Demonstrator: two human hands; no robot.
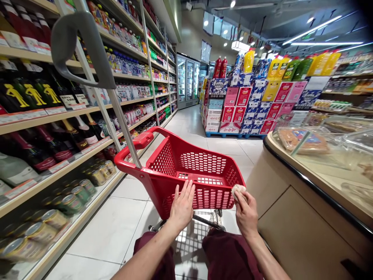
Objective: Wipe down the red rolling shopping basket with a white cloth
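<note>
In front of me stands a red plastic rolling shopping basket [201,147], its perforated side facing me and its inside showing nothing. A grey handle [84,50] on a metal pole rises from its left end. My left hand [183,204] lies flat with fingers stretched out against the near side, just under the rim. Pinched in my right hand [246,212] is a crumpled off-white cloth [238,190], which touches the rim at the basket's right corner.
Shelves [87,112] of bottles and cans line the left side. A display counter [309,194] with packaged food stands close on the right. Stacked boxes [233,105] topped with bottles sit beyond the basket, and glass-door fridges [188,79] stand at the back. Tiled floor [110,225] runs between.
</note>
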